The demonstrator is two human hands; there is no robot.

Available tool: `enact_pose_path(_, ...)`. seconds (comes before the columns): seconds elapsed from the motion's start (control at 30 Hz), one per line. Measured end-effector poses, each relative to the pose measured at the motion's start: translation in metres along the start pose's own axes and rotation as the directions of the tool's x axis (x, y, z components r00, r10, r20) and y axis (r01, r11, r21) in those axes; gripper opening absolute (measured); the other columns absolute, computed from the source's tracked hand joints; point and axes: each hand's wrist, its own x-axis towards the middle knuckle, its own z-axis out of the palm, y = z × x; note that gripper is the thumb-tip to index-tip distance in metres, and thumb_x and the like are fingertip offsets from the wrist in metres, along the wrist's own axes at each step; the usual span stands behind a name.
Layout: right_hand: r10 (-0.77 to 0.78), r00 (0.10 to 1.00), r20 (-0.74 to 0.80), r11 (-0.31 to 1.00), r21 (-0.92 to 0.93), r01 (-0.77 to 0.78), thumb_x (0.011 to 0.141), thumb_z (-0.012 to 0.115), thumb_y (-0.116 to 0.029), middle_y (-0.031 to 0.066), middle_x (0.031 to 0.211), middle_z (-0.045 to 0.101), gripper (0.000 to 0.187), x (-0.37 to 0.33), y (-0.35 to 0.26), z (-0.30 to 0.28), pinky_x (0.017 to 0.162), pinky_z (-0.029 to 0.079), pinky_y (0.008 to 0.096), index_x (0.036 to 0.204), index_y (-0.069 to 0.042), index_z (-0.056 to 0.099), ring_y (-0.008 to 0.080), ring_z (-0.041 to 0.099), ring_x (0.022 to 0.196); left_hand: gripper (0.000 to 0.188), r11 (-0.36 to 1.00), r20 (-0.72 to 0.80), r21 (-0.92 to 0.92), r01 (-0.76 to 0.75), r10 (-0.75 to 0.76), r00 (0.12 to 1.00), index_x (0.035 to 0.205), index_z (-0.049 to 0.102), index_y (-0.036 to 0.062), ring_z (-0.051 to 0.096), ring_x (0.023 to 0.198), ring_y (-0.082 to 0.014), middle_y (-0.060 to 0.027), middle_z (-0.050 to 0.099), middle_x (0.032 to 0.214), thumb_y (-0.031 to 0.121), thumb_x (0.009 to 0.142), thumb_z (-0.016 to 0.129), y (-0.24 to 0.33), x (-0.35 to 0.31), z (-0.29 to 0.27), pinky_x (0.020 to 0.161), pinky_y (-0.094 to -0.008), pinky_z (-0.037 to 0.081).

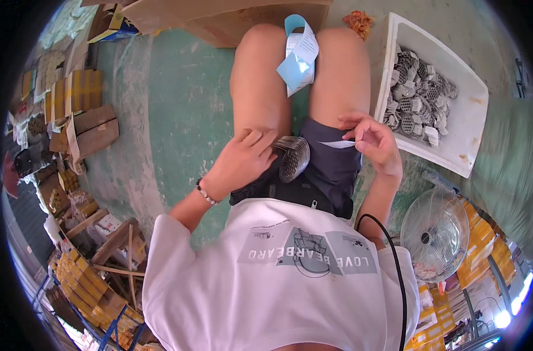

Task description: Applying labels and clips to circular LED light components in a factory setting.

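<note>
The stack [294, 159] sits tilted over the shorts [336, 172], at 3 o'clock from the left hand [246, 157]. That hand's fingers are loosely curled; whether they grip the stack, I cannot tell from this angle. The right hand [379, 145] pinches a slip [336, 144] at the stack's 2 o'clock. Best keep that pinch at the slip's edge, sparing its face, and steady the stack, whose nested pieces look apt to slide. Keep the strip [298, 65] at 12 o'clock uncreased.

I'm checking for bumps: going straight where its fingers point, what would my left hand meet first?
The left hand would probably meet the rounded, perforated silver metal stack first, though depth between them is unclear.
</note>
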Motion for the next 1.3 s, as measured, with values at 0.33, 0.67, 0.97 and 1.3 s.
enact_pose_path(0.33, -0.008, 0.996, -0.089, 1.0, -0.003, 0.008, 0.083, 0.074, -0.014, 0.0212, 0.133, 0.06, 0.017, -0.001, 0.001, 0.0, 0.097, 0.049, 0.0369, 0.083, -0.003, 0.06, 0.0279, 0.062, 0.115, 0.022, 0.887, -0.106, -0.396, 0.239, -0.302, 0.947, 0.092, 0.068, 0.0037, 0.061, 0.086, -0.0307, -0.0099, 0.065, 0.096, 0.011, 0.076, 0.08, 0.045, 0.012, -0.001, 0.078, -0.039, 0.051)
enact_pose_path(0.67, -0.022, 0.997, -0.075, 1.0, -0.011, 0.021, 0.083, 0.074, -0.014, 0.0217, 0.133, 0.06, 0.017, 0.004, 0.001, -0.002, 0.096, 0.048, 0.0361, 0.084, -0.004, 0.06, 0.0274, 0.062, 0.114, 0.021, 0.811, -0.045, -0.536, 0.233, -0.303, 0.952, 0.093, 0.067, 0.0018, 0.06, 0.088, -0.0295, -0.009, 0.065, 0.094, 0.009, 0.078, 0.079, 0.044, -0.005, 0.004, 0.083, -0.039, 0.049)
enact_pose_path(0.97, -0.027, 0.997, -0.072, 1.0, 0.002, 0.028, 0.085, 0.072, -0.013, 0.0216, 0.132, 0.059, 0.015, 0.001, 0.003, -0.003, 0.096, 0.049, 0.037, 0.086, -0.003, 0.061, 0.0274, 0.062, 0.115, 0.017, 0.799, 0.007, -0.557, 0.226, -0.268, 0.964, 0.088, 0.061, 0.0041, 0.057, 0.082, -0.0299, -0.0102, 0.06, 0.086, 0.004, 0.079, 0.076, 0.046, -0.002, 0.001, 0.074, -0.0396, 0.047)
enact_pose_path(1.3, -0.03, 0.997, -0.07, 0.999, 0.013, 0.031, 0.085, 0.074, -0.014, 0.021, 0.132, 0.059, 0.017, 0.0, 0.004, -0.003, 0.096, 0.05, 0.0375, 0.087, -0.003, 0.061, 0.0279, 0.061, 0.115, 0.019, 0.717, -0.031, -0.662, 0.219, -0.318, 0.948, 0.084, 0.056, 0.0026, 0.056, 0.072, -0.0314, -0.0114, 0.055, 0.078, -0.002, 0.074, 0.071, 0.034, -0.003, -0.018, 0.065, -0.0395, 0.047)
